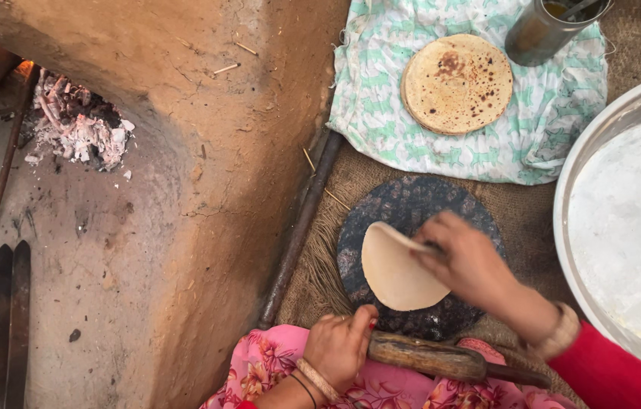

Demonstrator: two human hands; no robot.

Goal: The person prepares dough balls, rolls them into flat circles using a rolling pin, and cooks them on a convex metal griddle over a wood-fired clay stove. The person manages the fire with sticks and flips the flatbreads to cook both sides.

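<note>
1. Pink flowered cloth (381,386) on the person's lap is lying closest to us, and the wooden rolling pin (430,356) is resting across it.
2. Left hand (339,348) is curling shut around one end of the rolling pin, with the fingertips (362,318) touching the near edge of the round dark board (411,204).
3. Right hand (472,261) is pinching the far edge of the pale raw flatbread (396,273) and lifting it, so that edge is folding over just beside the fingers. The rest of the dough is lying flat on the board, between the two hands.
4. To lift it well, I think the fingers should be sliding further under the dough and holding it softly, so it is not tearing or stretching.
5. Lifting slowly and keeping the dough flat looks best, because it seems thin and floppy.
6. Past the right fingers, cooked flatbreads (457,83) are sitting in a stack on a green and white cloth (381,113), next to a metal cup (544,30).
7. Well away from the left fingers, ash (82,129) is lying in the clay stove (207,151).
8. Parts are hiding: the right thumb is tucked under the dough, the big metal bowl (586,159) is getting cut off at the edge, and I cannot tell what is in the cup.
</note>
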